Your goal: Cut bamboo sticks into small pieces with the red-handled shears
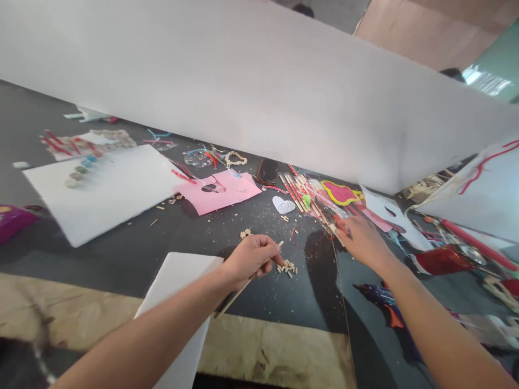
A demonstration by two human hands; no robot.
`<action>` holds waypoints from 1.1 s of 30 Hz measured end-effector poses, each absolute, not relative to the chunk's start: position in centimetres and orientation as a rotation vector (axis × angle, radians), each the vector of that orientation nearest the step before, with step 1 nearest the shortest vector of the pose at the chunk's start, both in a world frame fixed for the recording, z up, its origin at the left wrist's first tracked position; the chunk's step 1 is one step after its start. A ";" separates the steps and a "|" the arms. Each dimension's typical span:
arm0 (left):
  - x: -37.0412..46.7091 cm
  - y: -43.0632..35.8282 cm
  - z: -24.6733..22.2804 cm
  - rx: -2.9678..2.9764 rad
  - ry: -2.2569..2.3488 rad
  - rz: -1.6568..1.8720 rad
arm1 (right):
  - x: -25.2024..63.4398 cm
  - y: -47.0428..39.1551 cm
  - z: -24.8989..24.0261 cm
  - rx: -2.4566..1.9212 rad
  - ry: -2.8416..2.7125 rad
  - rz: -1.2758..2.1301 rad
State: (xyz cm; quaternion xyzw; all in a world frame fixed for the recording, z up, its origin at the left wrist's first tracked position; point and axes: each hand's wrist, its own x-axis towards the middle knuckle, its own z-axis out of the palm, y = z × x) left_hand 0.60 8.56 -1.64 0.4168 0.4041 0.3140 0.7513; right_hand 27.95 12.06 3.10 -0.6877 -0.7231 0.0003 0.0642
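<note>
My left hand (257,258) is closed around a thin wooden stick (239,297), whose short end sticks out above the fingers while the long end slants toward the table's front edge. Just beside those fingers lies a small heap of short cut stick pieces (288,268), with another little pile (245,233) behind the hand. My right hand (356,235) reaches to the near end of a bundle of red-and-white paper-wrapped sticks (294,192). Its fingers are curled around something dark and partly hidden that I cannot make out.
A white board (109,189) and pink cut paper (219,192) lie left. A paper heart (283,205), a phone (267,171) and a yellow-edged pink shape (340,193) are at the back. A glue gun (381,300) and a red can (444,259) stand right; a white partition (243,86) rises behind.
</note>
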 end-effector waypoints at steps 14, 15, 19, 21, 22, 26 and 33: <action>0.6 8.7 -1.5 0.877 0.862 0.741 | 29.3 14.2 1.6 -2.226 -2.007 0.076; 0.6 8.7 -1.6 0.877 0.857 0.741 | 29.4 14.0 2.0 -2.224 -1.958 0.104; 0.6 8.7 -1.8 0.872 0.849 0.744 | 30.3 12.7 3.3 -2.163 -1.720 0.261; 0.5 8.8 -1.9 0.868 0.844 0.746 | 30.4 11.5 3.7 -2.070 -1.599 0.368; 0.5 8.8 -1.9 0.865 0.837 0.747 | 30.3 10.8 3.9 -2.010 -1.542 0.421; 0.5 8.8 -2.2 0.830 0.798 0.746 | 29.0 7.6 4.2 -1.746 -1.390 0.569; 0.2 8.7 -1.6 0.789 0.758 0.794 | 25.9 3.7 3.4 -1.544 -1.530 0.965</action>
